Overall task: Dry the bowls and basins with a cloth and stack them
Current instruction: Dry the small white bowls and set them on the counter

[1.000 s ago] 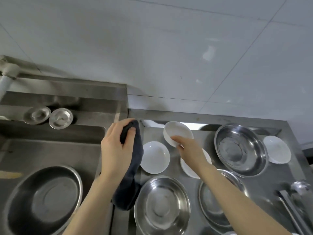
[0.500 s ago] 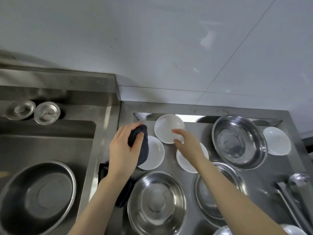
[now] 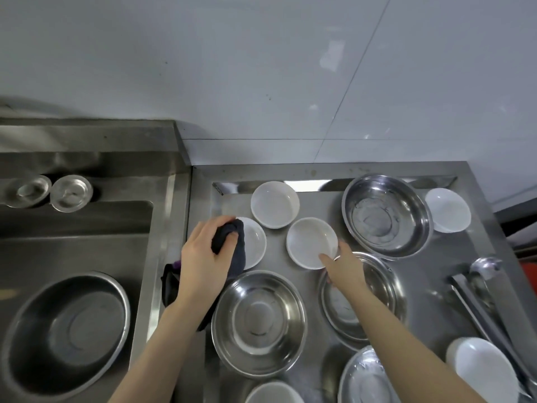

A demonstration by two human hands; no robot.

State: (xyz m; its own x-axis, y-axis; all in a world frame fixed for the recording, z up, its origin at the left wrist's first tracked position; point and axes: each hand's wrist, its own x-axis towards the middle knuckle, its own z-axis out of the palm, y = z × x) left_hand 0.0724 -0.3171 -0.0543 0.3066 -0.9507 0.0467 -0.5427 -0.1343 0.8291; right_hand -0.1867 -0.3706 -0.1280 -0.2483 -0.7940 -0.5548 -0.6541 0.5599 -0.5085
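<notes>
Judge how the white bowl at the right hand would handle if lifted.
The white bowl looks rigid, glossy, so probably slippery if wet and breakable if dropped. The right hand holds only its near rim, so it may tilt.

I count six white bowls (image 3: 275, 204) (image 3: 255, 242) (image 3: 311, 239) (image 3: 447, 210) (image 3: 485, 370) (image 3: 274, 393): three far in the middle, one far right, two near. There are five metal basins (image 3: 258, 322) (image 3: 386, 216) (image 3: 377, 286) (image 3: 366, 382) (image 3: 65, 335): four on the right and one on the left. Two small metal cups (image 3: 29, 191) (image 3: 71, 193) are far left. There is one dark cloth (image 3: 236, 254), one ladle (image 3: 484, 264) and one pair of tongs (image 3: 470, 298). There are two hands, a left hand (image 3: 203, 266) and a right hand (image 3: 344, 269).
</notes>
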